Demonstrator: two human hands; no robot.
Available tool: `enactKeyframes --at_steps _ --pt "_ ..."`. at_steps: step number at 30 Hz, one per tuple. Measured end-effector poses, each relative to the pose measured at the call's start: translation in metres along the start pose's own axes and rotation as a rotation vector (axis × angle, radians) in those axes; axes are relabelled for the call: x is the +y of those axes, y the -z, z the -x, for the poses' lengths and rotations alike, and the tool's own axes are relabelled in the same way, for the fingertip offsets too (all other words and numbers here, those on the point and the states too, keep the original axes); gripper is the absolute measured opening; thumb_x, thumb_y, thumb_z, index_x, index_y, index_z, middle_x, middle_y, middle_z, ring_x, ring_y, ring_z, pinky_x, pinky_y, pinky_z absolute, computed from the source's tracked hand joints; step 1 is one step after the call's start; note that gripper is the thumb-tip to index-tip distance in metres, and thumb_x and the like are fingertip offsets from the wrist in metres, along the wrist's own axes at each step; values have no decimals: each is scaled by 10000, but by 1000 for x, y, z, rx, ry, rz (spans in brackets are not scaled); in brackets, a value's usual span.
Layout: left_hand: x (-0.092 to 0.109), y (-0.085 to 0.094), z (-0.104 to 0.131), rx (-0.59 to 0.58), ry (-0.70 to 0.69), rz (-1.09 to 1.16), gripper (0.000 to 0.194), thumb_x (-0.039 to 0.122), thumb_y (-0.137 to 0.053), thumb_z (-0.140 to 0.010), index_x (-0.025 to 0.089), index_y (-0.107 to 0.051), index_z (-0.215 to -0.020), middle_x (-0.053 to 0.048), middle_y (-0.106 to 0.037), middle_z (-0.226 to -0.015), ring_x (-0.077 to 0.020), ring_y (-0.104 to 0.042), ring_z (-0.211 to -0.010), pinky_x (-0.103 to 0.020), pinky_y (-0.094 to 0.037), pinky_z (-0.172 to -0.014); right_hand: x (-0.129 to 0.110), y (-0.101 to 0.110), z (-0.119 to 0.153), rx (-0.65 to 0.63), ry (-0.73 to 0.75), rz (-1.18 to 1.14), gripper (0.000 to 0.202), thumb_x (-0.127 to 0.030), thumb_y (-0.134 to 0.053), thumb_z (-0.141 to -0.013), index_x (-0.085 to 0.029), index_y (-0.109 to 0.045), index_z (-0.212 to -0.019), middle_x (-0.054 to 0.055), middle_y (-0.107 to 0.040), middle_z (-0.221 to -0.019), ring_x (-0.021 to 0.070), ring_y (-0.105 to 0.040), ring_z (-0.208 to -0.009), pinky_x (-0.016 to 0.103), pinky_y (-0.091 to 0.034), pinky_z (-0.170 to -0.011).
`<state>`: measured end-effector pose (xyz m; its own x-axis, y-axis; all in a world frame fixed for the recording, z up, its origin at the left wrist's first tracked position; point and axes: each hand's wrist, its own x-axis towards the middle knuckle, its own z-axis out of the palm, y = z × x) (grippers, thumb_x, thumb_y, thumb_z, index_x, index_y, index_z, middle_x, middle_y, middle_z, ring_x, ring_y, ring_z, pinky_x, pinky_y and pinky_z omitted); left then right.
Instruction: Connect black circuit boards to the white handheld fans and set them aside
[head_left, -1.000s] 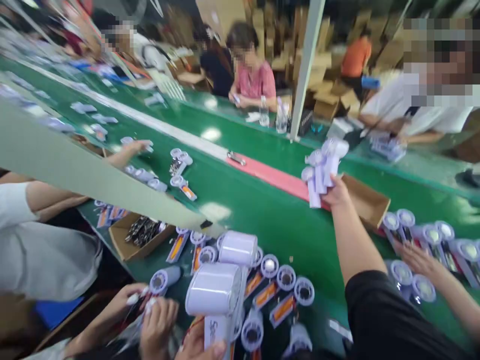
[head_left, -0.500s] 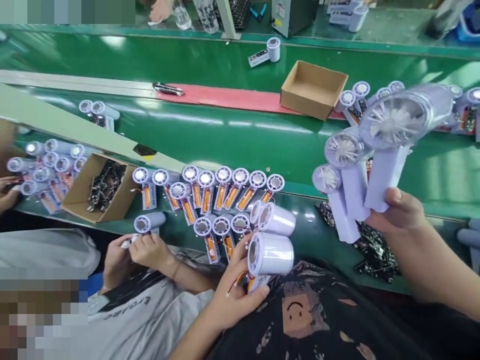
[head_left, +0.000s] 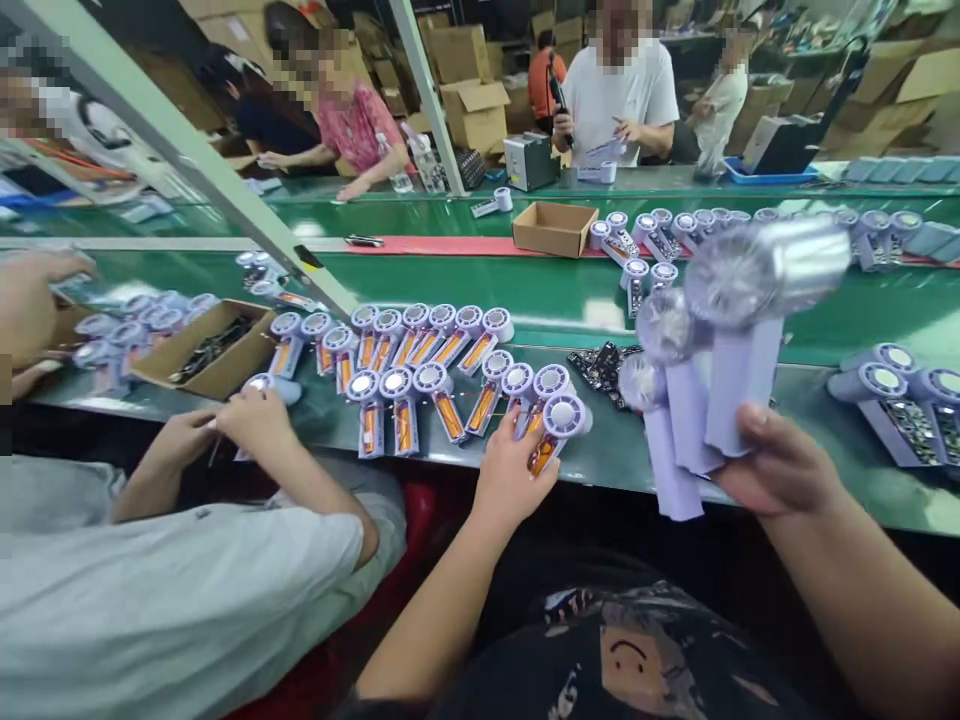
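Observation:
In my right hand are three lavender fan units, gripped by their handles, their clear finned heads up and slightly blurred. My left hand has its fingers round a lavender unit with an open handle showing an orange cell, at the right end of the rows on the bench. Other units touch it just behind. Several more open units with orange cells and thin wires lie in two rows left of my left hand. Small black circuit parts are piled between my hands.
A co-worker's hands work on a unit at the left, beside a cardboard box of dark parts. Units with circuit boards lie at the right. An empty carton stands on the red strip. A slanted metal post crosses the left.
The view has tilted up, showing people across the bench. My left hand has gone from near my body to the bench rows with its units. My right hand still holds its three.

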<state>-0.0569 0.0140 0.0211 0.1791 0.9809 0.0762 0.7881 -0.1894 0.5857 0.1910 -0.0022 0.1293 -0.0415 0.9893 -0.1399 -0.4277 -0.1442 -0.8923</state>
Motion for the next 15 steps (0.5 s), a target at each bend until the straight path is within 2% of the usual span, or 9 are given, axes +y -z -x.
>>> enactKeyframes --at_steps 3,6,12,15 --pt "0 -11 -9 -5 62 -186 475 336 -693 -818 258 -648 -1283 -147 -338 -1576 -398 -465 -1353 -553 -454 -1074 34 15 18 2 -38 -10 672 -456 -890 -570 -331 -627 -1176 1 -737 -979 196 -707 -802 315 -598 -695" --pt "0 -11 -27 -5 109 -292 457 363 -690 -822 275 -655 -1270 -131 -328 -1595 -407 -474 -1334 -559 -483 -1026 55 18 15 41 -40 30 629 -465 -911 -532 -341 -638 -1085 -25 -707 -974 168 -671 -844 287 -556 -748" --pt "7 -6 -68 -16 225 -352 457 361 -638 -852 289 -628 -1302 -134 -279 -1624 -426 -497 -1294 -585 -486 -986 72 2 -2 118 -146 98 676 -505 -911 -488 -318 -579 -1046 -23 -654 -972 172 -606 -853 307 -498 -777" --pt "6 -8 -71 -10 265 -320 585 372 -670 -831 283 -547 -1396 -159 -232 -1641 -484 -412 -1368 -645 -417 -1041 80 -3 -7 92 -204 164 697 -561 -879 -512 -303 -537 -1062 -11 -634 -940 179 -592 -828 323 -498 -766"
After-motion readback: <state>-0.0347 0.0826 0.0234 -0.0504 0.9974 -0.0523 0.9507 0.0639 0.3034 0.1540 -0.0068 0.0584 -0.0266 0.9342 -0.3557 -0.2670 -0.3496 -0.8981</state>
